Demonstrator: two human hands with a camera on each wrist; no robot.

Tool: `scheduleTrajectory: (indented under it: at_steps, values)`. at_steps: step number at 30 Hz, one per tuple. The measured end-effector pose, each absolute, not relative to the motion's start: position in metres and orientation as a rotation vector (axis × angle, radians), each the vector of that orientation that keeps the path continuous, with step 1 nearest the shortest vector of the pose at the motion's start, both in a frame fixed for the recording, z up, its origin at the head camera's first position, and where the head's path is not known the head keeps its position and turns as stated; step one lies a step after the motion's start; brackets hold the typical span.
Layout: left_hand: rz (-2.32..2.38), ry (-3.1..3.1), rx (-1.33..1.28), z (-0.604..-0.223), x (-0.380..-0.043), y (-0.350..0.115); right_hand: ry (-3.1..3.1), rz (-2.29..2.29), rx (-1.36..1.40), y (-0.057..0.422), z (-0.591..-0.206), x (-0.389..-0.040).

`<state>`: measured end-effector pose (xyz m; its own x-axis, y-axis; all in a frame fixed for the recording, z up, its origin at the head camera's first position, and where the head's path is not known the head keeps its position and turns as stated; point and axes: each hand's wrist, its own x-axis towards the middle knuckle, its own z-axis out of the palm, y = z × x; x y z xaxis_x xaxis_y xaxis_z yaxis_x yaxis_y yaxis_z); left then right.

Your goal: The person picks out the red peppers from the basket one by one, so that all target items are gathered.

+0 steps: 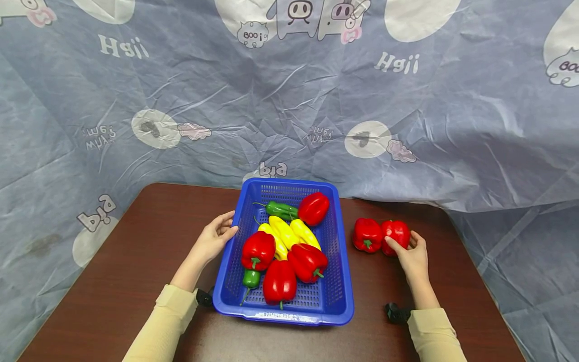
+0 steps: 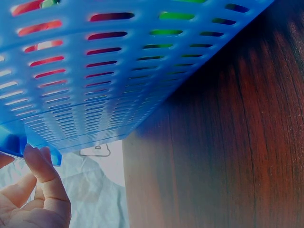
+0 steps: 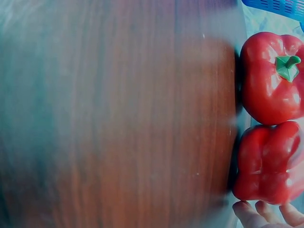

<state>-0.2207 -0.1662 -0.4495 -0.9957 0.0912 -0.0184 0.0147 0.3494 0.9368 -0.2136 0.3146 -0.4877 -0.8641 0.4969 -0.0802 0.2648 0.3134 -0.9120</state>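
Observation:
A blue plastic basket point(image 1: 336, 301) stands mid-table with several red bell peppers point(image 1: 279, 282), yellow peppers point(image 1: 282, 231) and green peppers point(image 1: 281, 210) inside. My left hand point(image 1: 212, 239) holds the basket's left rim. The left wrist view shows its curled fingers point(image 2: 45, 173) at that rim, beside the slotted wall. To the right of the basket, two more red bell peppers touch side by side on the table. My right hand point(image 1: 413, 256) grips the right-hand bell pepper point(image 1: 397, 234), thumb in front and fingers round its right side. Its neighbour point(image 1: 367, 235) sits untouched, green stem facing me.
The brown wooden table point(image 1: 122, 261) extends to both sides of the basket. A grey-blue printed cloth point(image 1: 289, 90) hangs behind the table's far edge and drapes down at its sides. Dark wrist camera mounts point(image 1: 398, 312) are at both cuffs.

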Motion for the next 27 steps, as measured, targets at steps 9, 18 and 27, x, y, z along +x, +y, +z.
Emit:
scheduleTrajectory:
  at_steps: [9, 18, 27]
  values:
    - [1.761, 2.532, 0.117, -0.45, -0.221, -0.166, -2.322, 1.615, -0.692, 0.315, -0.478, -0.212]
    - [1.767, 2.539, 0.124, -0.451, -0.222, -0.167, -2.301, 1.57, -0.665, 0.312, -0.449, -0.207]
    - [1.782, 2.514, 0.131, -0.451, -0.223, -0.167, -2.304, 1.569, -0.616, 0.299, -0.418, -0.209]
